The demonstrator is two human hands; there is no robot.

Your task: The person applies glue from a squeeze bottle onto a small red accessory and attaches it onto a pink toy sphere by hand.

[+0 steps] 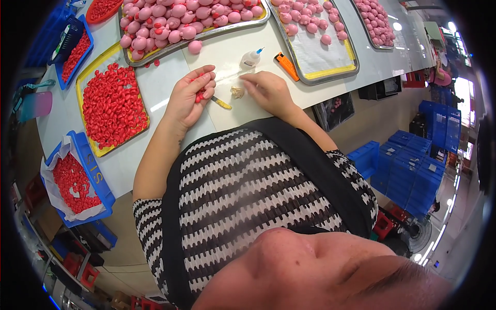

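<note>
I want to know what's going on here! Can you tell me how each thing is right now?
Left hand: curled around small red pieces.
Right hand: resting on the table, fingers bent.
Glue bottle: lying tilted, cap on.
Yellow tray: full of red pieces.
Metal tray: heaped with pink balls.
Orange lighter: lying flat.

A white worktable (243,51) carried everything, its far side taken up by 3 metal trays (310,54) of pink rounded pieces, with 1 loose pink piece (195,47) lying just off the nearest tray. Toward the left sat a yellow tray (85,77) heaped with small red parts and 2 blue bins (101,181) holding more of them. Near the middle lay a small glue bottle (251,58), an orange lighter (287,66) and a yellow-handled tool (222,103).
</note>
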